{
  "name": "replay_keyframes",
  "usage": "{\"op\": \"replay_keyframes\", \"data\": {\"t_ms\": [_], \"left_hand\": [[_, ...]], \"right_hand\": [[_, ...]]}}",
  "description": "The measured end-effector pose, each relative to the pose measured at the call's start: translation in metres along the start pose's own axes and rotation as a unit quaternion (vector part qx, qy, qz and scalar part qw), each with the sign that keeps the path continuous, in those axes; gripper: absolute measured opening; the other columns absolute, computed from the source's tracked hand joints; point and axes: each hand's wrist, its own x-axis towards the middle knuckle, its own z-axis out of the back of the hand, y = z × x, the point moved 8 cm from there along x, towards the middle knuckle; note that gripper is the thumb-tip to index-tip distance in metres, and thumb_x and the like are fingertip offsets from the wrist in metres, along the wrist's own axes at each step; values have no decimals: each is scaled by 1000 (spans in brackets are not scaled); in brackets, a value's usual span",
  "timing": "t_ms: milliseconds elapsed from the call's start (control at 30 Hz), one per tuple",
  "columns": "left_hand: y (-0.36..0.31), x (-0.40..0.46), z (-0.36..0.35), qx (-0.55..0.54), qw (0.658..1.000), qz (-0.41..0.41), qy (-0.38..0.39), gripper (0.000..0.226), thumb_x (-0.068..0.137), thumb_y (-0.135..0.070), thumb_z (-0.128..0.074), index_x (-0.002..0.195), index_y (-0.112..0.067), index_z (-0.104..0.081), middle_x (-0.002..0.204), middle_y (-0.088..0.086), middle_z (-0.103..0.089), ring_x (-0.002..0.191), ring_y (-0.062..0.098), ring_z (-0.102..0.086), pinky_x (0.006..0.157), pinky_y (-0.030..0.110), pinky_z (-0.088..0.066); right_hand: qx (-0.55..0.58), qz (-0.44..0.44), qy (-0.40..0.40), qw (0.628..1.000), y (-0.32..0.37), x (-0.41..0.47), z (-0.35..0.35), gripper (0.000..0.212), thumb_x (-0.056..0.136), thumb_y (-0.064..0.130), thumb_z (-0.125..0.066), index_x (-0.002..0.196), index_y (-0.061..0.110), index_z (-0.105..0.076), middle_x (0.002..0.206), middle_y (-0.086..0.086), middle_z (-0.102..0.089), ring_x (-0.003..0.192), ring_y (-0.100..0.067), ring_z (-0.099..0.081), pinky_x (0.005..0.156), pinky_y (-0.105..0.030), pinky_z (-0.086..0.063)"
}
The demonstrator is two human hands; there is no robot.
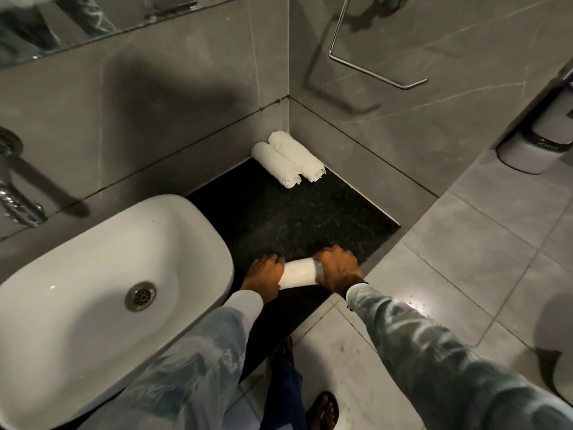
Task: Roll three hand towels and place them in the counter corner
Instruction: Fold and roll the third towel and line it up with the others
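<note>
Two rolled white hand towels lie side by side in the far corner of the black counter (279, 212): the left roll (274, 164) and the right roll (297, 156), which touches the wall. Near the counter's front edge lies a third rolled white towel (299, 272). My left hand (265, 274) grips its left end and my right hand (338, 268) covers its right end, both pressing it on the counter.
A white basin (108, 274) fills the counter's left side, with a chrome tap (15, 193) on the wall. A metal towel ring (372, 54) hangs on the right wall. A grey bin (536, 144) stands on the tiled floor at the right.
</note>
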Motion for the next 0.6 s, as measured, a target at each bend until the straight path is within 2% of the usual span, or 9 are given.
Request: {"op": "replay_keyframes", "data": {"t_ms": [100,200,267,300,367,400,467,533,600], "left_hand": [[-3,5,6,50,999,-17,10,74,82,-15,-71,143,-6,-30,143,18,-40,130,36,-47,112,43,-37],[5,24,28,96,994,-43,-16,66,85,-9,-61,143,0,-30,146,24,-37,133,39,-42,114,44,-34],[13,37,48,121,990,-64,-46,57,86,-7,-56,139,1,-36,144,26,-40,130,41,-43,113,44,-33],[22,49,63,148,983,-78,-76,53,84,-9,-61,134,0,-46,139,26,-48,125,39,-51,109,42,-39],[45,78,91,197,972,-99,-75,38,62,-23,-83,97,-10,-74,102,15,-74,89,24,-72,82,28,-58],[53,89,104,211,969,-103,-79,33,48,-28,-88,76,-14,-77,81,7,-77,69,17,-73,66,22,-58],[99,152,127,192,971,-106,-91,30,38,-31,-90,61,-18,-74,64,0,-73,55,10,-69,56,19,-56],[123,176,150,197,970,-91,-112,28,47,-33,-90,67,-20,-75,72,-1,-75,65,10,-72,64,20,-58],[138,191,153,231,960,-111,-115,28,78,-30,-77,103,-21,-71,112,2,-71,105,16,-68,93,27,-54]], "right_hand": [[6,1,22,1000,1,6,5,51,74,42,-75,122,28,-63,125,-5,-65,118,-28,-60,101,-44,-50],[-12,12,15,1000,12,23,11,63,68,54,-74,123,26,-60,125,-4,-65,114,-26,-62,101,-42,-48],[-3,15,6,1000,18,38,14,72,64,58,-74,125,24,-57,125,-3,-65,113,-26,-62,102,-42,-46],[8,16,2,1000,23,55,18,74,64,59,-74,125,23,-56,125,-4,-65,113,-27,-63,101,-42,-47],[31,4,-18,999,30,90,33,71,65,59,-72,123,20,-56,122,-6,-66,109,-28,-64,97,-40,-49],[49,3,-36,998,35,102,42,69,68,59,-71,122,19,-57,120,-7,-66,107,-29,-65,93,-39,-50],[86,-2,-48,995,50,161,54,63,73,57,-68,119,16,-58,118,-9,-66,104,-29,-65,89,-39,-50],[100,-10,-54,993,63,189,66,58,78,53,-66,120,13,-55,119,-11,-64,106,-31,-63,88,-40,-49],[104,-10,-59,993,73,203,71,58,83,49,-65,126,11,-51,122,-12,-62,111,-33,-62,88,-41,-50]]}}
